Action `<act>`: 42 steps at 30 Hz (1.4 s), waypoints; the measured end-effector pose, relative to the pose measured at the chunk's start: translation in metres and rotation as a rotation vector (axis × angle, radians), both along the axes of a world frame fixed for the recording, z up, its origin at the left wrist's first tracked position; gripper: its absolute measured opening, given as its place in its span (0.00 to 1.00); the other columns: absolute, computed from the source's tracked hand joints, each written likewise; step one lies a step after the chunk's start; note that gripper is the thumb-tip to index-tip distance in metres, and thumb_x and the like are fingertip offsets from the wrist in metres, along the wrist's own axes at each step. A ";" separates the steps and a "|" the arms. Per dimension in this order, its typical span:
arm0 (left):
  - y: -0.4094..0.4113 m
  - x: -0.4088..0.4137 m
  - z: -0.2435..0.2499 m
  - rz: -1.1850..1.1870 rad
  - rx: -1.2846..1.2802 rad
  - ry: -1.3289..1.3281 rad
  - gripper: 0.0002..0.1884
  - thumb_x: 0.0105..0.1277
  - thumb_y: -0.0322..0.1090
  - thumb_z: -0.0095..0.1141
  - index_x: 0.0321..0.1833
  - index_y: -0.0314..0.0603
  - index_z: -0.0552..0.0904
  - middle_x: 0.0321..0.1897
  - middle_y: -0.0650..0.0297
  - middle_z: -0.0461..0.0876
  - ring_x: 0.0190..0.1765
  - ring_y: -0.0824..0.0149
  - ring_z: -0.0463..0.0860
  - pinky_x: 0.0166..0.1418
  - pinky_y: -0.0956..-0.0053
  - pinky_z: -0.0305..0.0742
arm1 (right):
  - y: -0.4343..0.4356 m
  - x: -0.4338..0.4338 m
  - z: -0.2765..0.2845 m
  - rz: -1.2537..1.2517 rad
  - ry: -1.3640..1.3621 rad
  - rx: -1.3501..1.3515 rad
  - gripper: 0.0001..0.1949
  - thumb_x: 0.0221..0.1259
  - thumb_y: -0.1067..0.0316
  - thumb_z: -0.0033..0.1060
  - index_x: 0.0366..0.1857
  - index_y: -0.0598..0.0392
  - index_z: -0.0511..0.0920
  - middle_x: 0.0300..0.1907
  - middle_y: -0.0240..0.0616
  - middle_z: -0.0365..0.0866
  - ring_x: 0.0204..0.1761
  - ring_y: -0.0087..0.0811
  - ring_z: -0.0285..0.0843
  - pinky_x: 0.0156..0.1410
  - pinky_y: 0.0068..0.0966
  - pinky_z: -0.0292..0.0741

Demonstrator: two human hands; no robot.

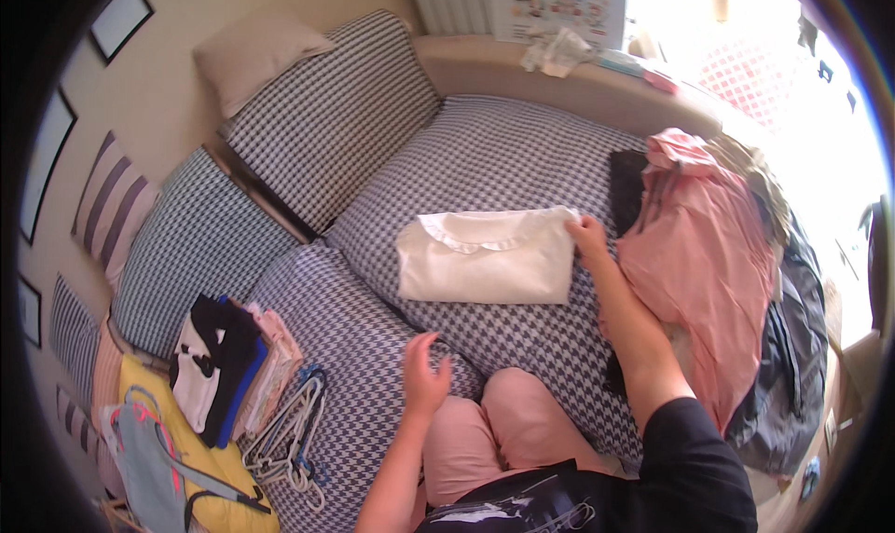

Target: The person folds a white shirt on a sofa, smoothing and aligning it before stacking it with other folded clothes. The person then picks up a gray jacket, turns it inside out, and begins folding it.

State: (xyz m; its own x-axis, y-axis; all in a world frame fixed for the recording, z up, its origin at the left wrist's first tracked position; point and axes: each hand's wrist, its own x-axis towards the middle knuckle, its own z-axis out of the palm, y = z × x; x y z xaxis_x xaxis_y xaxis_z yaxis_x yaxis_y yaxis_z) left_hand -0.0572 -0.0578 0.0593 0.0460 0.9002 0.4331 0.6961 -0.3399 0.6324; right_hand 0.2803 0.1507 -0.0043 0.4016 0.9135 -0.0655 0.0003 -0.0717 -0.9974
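A cream garment with a ruffled collar lies folded into a rectangle on the houndstooth sofa seat. At its upper right corner, my right hand pinches the fabric between thumb and fingers. My left hand is raised near my left knee, below the garment and apart from it, with fingers spread and nothing in them. The underside of the folded garment is hidden.
Right of my right arm, a pink jacket lies over dark clothing. To the left are a stack of folded clothes, several hangers, a grey bag and a yellow cloth. Patterned back cushions line the wall side.
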 end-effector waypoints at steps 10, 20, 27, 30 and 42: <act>0.096 0.059 -0.054 0.210 -0.612 -1.567 0.17 0.61 0.40 0.56 0.49 0.42 0.72 0.39 0.65 0.76 0.41 0.69 0.75 0.45 0.75 0.71 | -0.002 -0.005 -0.016 0.032 0.297 0.265 0.06 0.53 0.71 0.60 0.29 0.55 0.71 0.28 0.31 0.76 0.27 0.20 0.73 0.31 0.18 0.72; 0.121 0.059 -0.068 0.393 -0.569 -1.829 0.21 0.60 0.27 0.54 0.56 0.35 0.68 0.50 0.56 0.73 0.51 0.59 0.75 0.54 0.62 0.73 | -0.001 -0.020 0.010 0.214 0.722 0.150 0.17 0.65 0.56 0.44 0.40 0.61 0.75 0.36 0.38 0.79 0.35 0.27 0.77 0.41 0.22 0.74; 0.088 0.080 -0.055 0.406 -0.492 -1.933 0.18 0.64 0.35 0.50 0.55 0.37 0.69 0.50 0.59 0.75 0.51 0.62 0.76 0.52 0.66 0.75 | -0.004 -0.016 0.014 0.159 0.732 0.015 0.21 0.67 0.51 0.37 0.41 0.59 0.74 0.37 0.38 0.80 0.37 0.27 0.78 0.43 0.24 0.74; 0.085 0.090 -0.045 0.347 -0.536 -1.960 0.18 0.65 0.39 0.50 0.53 0.37 0.70 0.47 0.58 0.76 0.49 0.62 0.77 0.49 0.67 0.76 | -0.006 -0.010 0.011 0.176 0.670 -0.088 0.17 0.65 0.53 0.43 0.38 0.57 0.75 0.33 0.33 0.80 0.32 0.24 0.77 0.37 0.20 0.74; 0.060 0.147 -0.037 -0.600 -1.393 -1.006 0.16 0.64 0.39 0.52 0.50 0.37 0.73 0.44 0.62 0.79 0.43 0.71 0.79 0.45 0.79 0.74 | -0.011 -0.009 0.006 0.067 0.346 0.132 0.11 0.66 0.60 0.43 0.34 0.55 0.73 0.25 0.24 0.73 0.24 0.12 0.67 0.26 0.13 0.63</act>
State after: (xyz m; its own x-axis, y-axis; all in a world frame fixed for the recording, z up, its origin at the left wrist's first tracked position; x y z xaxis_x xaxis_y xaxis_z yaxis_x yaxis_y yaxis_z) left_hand 0.0903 0.0021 0.0228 0.6887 0.5503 -0.4722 -0.0910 0.7116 0.6966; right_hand 0.2713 0.1402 0.0019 0.3158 0.9465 -0.0671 -0.3381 0.0462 -0.9400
